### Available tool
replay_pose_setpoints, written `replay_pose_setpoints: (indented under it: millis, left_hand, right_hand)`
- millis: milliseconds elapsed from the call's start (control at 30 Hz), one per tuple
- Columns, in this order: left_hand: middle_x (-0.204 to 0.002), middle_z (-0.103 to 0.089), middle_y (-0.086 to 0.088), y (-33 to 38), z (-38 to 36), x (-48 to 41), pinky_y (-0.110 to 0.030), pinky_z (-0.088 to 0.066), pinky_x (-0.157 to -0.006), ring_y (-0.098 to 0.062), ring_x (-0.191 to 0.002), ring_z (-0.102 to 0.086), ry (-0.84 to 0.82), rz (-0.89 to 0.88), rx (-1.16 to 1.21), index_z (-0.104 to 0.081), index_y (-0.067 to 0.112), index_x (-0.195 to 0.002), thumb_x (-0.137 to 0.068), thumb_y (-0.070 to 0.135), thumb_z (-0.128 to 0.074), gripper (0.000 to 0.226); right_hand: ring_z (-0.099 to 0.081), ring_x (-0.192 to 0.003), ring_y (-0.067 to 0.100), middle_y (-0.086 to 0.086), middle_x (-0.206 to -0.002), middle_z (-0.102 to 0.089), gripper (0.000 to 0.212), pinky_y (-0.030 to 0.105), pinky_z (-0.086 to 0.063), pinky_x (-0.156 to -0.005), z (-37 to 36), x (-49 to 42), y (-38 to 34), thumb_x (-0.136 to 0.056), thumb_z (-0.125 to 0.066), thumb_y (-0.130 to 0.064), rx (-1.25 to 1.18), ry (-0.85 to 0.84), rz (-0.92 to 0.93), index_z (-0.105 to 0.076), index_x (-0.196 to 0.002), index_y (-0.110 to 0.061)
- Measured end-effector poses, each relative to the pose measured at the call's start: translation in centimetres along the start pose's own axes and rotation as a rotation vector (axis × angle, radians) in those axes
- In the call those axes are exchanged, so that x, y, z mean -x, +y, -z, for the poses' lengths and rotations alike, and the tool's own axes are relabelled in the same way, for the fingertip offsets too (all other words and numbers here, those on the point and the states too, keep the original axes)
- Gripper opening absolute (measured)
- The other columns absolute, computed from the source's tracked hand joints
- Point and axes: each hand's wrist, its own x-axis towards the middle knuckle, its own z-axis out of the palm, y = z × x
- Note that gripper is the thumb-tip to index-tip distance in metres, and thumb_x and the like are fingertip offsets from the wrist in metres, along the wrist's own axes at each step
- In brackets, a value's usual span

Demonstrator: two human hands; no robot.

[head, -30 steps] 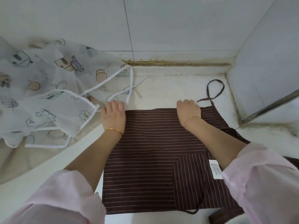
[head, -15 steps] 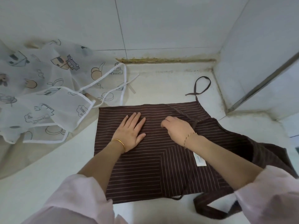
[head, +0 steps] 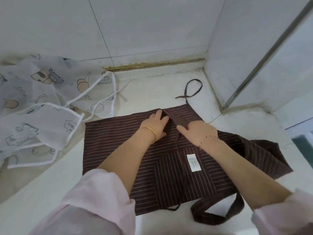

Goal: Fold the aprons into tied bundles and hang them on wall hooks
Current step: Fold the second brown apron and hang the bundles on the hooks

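Note:
A dark brown striped apron [head: 118, 143] lies partly folded on the white counter [head: 42, 192]. My left hand [head: 155, 124] rests flat on its upper middle, fingers straight, beside a raised fold. My right hand [head: 198, 131] grips that folded edge of the apron's right part, which it has pulled over toward the middle. A white label [head: 193, 162] shows below my right wrist. One tie string [head: 193, 89] loops on the counter behind the apron; a wide strap loop [head: 218, 211] lies at the front edge.
A sheer white apron [head: 39, 102] with cartoon prints and white trim lies crumpled at the left. Tiled walls [head: 152, 28] close the corner behind and at the right. A metal rail [head: 264, 60] runs along the right wall.
The view has shifted left and closer. My left hand slid up toward the apron's top edge. My right hand drew the right part of the apron over toward the middle, forming a fold.

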Motion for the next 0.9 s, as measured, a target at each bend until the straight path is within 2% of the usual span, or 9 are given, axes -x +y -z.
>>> replay_pose_setpoints:
  millis: [100, 200, 333, 500, 567, 633, 733, 833, 900]
  left_hand:
    - [-0.157, 0.008, -0.012, 0.0, 0.1, -1.0, -0.047, -0.035, -0.109, -0.033, -0.141, -0.014, -0.093, 0.03, -0.015, -0.006, 0.024, -0.151, -0.086, 0.036, -0.064, 0.088]
    - [-0.157, 0.011, -0.011, -0.1, 0.3, -1.9, -0.049, -0.032, -0.111, -0.034, -0.142, -0.011, -0.136, 0.041, -0.023, -0.004, 0.024, -0.151, -0.084, 0.038, -0.066, 0.092]
    - [-0.158, 0.011, -0.008, -0.4, 0.6, -2.2, -0.048, -0.032, -0.111, -0.031, -0.143, -0.011, -0.172, 0.035, -0.014, -0.006, 0.024, -0.151, -0.082, 0.041, -0.068, 0.095]
    - [-0.158, 0.011, -0.004, -1.3, 0.5, -2.3, -0.047, -0.03, -0.113, -0.028, -0.144, -0.01, -0.164, -0.003, 0.031, -0.001, 0.028, -0.151, -0.079, 0.044, -0.07, 0.101]
    - [-0.158, 0.011, -0.002, -1.4, 0.4, -2.3, -0.047, -0.029, -0.113, -0.027, -0.145, -0.008, -0.166, -0.004, 0.054, -0.001, 0.029, -0.151, -0.079, 0.044, -0.07, 0.101]
    - [-0.158, 0.011, 0.0, -1.5, 0.4, -2.5, -0.046, -0.028, -0.114, -0.027, -0.145, -0.008, -0.165, -0.003, 0.075, -0.002, 0.03, -0.151, -0.079, 0.044, -0.07, 0.1]
    - [-0.158, 0.008, 0.001, -1.6, 0.3, -2.5, -0.045, -0.026, -0.115, -0.027, -0.145, -0.008, -0.159, -0.003, 0.121, -0.006, 0.03, -0.151, -0.079, 0.042, -0.072, 0.099]
    - [-0.156, -0.003, -0.001, -2.0, -0.1, -2.4, -0.04, -0.029, -0.114, -0.026, -0.142, -0.017, -0.051, -0.002, 0.23, -0.019, 0.024, -0.149, -0.082, 0.039, -0.068, 0.085]
    - [-0.148, -0.02, -0.008, -2.1, -0.9, -1.8, -0.036, -0.036, -0.109, -0.027, -0.134, -0.03, 0.152, -0.01, 0.299, -0.037, 0.016, -0.14, -0.085, 0.029, -0.065, 0.063]
  right_hand:
    - [-0.063, -0.058, 0.02, 0.005, -0.063, -0.062, 0.058, 0.035, -0.056, -0.072, -2.0, -0.1, 0.6, -0.086, -0.036, -0.069, -0.198, -0.304, -0.044, -0.05, -0.068, -0.015]
    - [-0.065, -0.053, 0.019, 0.009, -0.075, -0.066, 0.035, 0.03, -0.054, -0.054, -4.0, -0.3, -0.3, -0.09, -0.053, -0.048, -0.586, -0.343, 0.04, -0.053, -0.082, -0.013]
    - [-0.059, -0.049, 0.014, 0.006, -0.075, -0.058, 0.022, 0.021, -0.048, -0.044, -3.8, -0.5, -1.7, -0.096, -0.051, -0.027, -0.848, -0.515, 0.044, -0.054, -0.081, -0.01]
    - [-0.047, -0.038, 0.007, 0.0, -0.055, -0.055, 0.023, 0.014, -0.04, -0.037, 0.2, -3.7, -0.7, -0.094, -0.045, -0.015, -1.632, -0.689, -0.287, -0.047, -0.07, -0.014]
    - [-0.065, -0.061, 0.012, 0.007, -0.072, -0.064, 0.016, 0.017, -0.055, -0.054, 2.8, -5.9, -0.4, -0.097, -0.047, -0.019, -2.128, -0.527, -0.267, -0.054, -0.088, -0.008]
    - [-0.061, -0.11, 0.027, 0.018, -0.118, -0.059, 0.033, 0.033, -0.053, -0.092, 5.0, -7.9, -0.2, -0.101, -0.04, -0.026, -2.421, -0.292, -0.144, -0.047, -0.126, -0.005]
    - [-0.049, -0.124, 0.036, 0.019, -0.142, -0.04, 0.043, 0.039, -0.046, -0.099, 5.9, -9.4, 0.0, -0.103, -0.034, -0.016, -2.128, -0.018, -0.162, -0.029, -0.144, -0.003]
    - [-0.063, -0.099, 0.029, 0.016, -0.123, -0.055, 0.033, 0.037, -0.053, -0.09, 2.8, -8.8, -0.8, -0.099, -0.034, -0.004, -1.533, 0.154, -0.226, -0.047, -0.129, -0.004]
    - [-0.063, -0.086, 0.019, 0.012, -0.113, -0.061, 0.025, 0.035, -0.054, -0.086, -0.2, -7.7, -1.8, -0.095, -0.041, -0.004, -1.075, 0.236, -0.086, -0.057, -0.113, -0.009]
